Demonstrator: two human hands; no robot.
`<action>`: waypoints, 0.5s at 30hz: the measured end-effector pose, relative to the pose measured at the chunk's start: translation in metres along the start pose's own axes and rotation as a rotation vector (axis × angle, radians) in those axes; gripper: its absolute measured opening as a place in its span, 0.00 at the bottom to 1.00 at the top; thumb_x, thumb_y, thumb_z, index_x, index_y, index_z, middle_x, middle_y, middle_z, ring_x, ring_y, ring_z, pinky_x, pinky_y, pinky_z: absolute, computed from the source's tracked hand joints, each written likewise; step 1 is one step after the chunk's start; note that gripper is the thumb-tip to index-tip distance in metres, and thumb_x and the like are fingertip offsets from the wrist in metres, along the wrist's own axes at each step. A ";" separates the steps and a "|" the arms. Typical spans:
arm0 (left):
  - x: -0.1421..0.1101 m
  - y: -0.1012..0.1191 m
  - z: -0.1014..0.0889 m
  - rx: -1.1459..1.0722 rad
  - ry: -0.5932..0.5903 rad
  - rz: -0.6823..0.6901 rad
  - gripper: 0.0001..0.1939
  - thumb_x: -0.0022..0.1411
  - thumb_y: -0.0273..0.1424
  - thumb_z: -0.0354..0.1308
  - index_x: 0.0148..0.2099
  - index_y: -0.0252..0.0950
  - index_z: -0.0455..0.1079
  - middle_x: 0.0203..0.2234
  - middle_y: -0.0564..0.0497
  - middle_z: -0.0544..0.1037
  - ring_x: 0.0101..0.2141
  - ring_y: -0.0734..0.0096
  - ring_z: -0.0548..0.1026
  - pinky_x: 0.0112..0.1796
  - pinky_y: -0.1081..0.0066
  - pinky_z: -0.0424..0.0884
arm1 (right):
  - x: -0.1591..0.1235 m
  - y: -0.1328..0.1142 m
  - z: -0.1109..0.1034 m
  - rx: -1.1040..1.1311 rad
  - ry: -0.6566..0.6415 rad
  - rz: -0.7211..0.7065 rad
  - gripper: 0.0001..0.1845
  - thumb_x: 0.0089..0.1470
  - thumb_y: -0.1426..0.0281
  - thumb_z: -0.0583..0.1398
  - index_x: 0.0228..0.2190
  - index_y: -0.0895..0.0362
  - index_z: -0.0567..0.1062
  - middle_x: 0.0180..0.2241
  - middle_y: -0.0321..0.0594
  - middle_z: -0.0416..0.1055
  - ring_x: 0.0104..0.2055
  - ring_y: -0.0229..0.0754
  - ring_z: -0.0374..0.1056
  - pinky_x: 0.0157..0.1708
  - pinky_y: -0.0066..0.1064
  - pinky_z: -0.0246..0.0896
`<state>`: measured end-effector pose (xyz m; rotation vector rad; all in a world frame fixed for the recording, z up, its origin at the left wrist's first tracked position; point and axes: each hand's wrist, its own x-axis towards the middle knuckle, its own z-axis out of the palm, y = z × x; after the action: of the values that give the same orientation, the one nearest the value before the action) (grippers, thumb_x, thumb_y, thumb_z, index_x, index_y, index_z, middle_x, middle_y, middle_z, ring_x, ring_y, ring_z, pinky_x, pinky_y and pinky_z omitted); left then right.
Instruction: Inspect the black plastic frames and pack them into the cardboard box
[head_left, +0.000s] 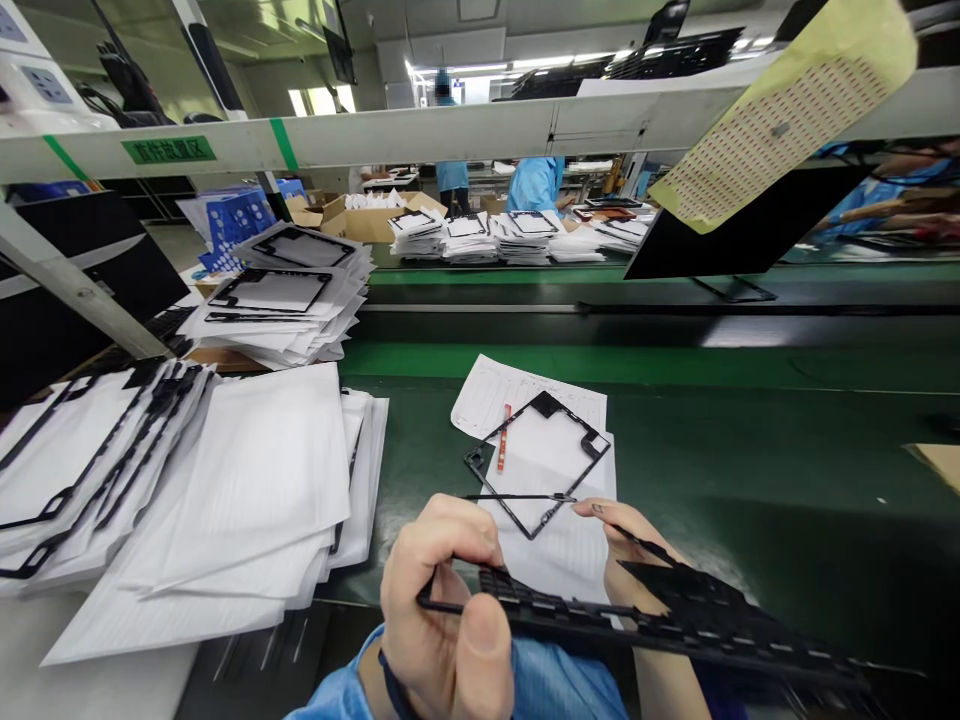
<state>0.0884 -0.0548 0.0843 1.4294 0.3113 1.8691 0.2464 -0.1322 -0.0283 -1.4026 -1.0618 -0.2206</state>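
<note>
A black plastic frame point(675, 632), tilted and seen nearly edge-on, is held up close to me in both hands. My left hand point(442, 590) pinches its left corner, with the thumb in front and the fingers curled behind. Behind the frame is my right hand point(634, 550), gripping its far side; part of that hand is hidden. Beyond them a second black frame point(598, 460) lies turned like a diamond on white sheets point(547, 570). Inside its outline rests a red-and-white strip point(503, 440), with a printed paper point(480, 385) under the far corner.
Stacks of white foam sleeves point(259, 470) with black frames between them fill the left side. Another pile point(277, 325) stands behind. A shelf bar point(465, 115) crosses above the green bench point(772, 450), with a yellow sheet point(795, 110) hanging from it. Other people work beyond.
</note>
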 end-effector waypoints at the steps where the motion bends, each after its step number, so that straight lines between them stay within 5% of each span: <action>1: 0.000 0.001 0.001 -0.001 0.007 -0.009 0.10 0.65 0.37 0.54 0.36 0.35 0.69 0.22 0.54 0.68 0.22 0.72 0.68 0.23 0.70 0.63 | 0.000 0.000 0.000 -0.001 -0.002 0.005 0.09 0.63 0.68 0.58 0.33 0.53 0.79 0.31 0.41 0.80 0.34 0.50 0.78 0.35 0.40 0.76; 8: -0.001 0.006 0.004 -0.005 0.068 -0.069 0.13 0.67 0.39 0.53 0.35 0.35 0.71 0.21 0.53 0.69 0.23 0.70 0.68 0.24 0.69 0.62 | 0.008 -0.009 0.001 0.018 -0.037 0.006 0.10 0.63 0.66 0.58 0.32 0.52 0.79 0.30 0.39 0.80 0.33 0.46 0.78 0.34 0.34 0.76; 15: 0.000 0.000 -0.001 0.006 -0.028 0.009 0.14 0.69 0.36 0.48 0.38 0.35 0.72 0.23 0.53 0.70 0.24 0.72 0.69 0.23 0.70 0.62 | 0.012 -0.014 0.003 0.051 -0.097 0.005 0.12 0.64 0.65 0.57 0.34 0.53 0.79 0.32 0.41 0.81 0.35 0.45 0.78 0.34 0.31 0.77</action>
<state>0.0875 -0.0543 0.0839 1.4620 0.2973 1.8556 0.2423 -0.1278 -0.0107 -1.3814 -1.1358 -0.1224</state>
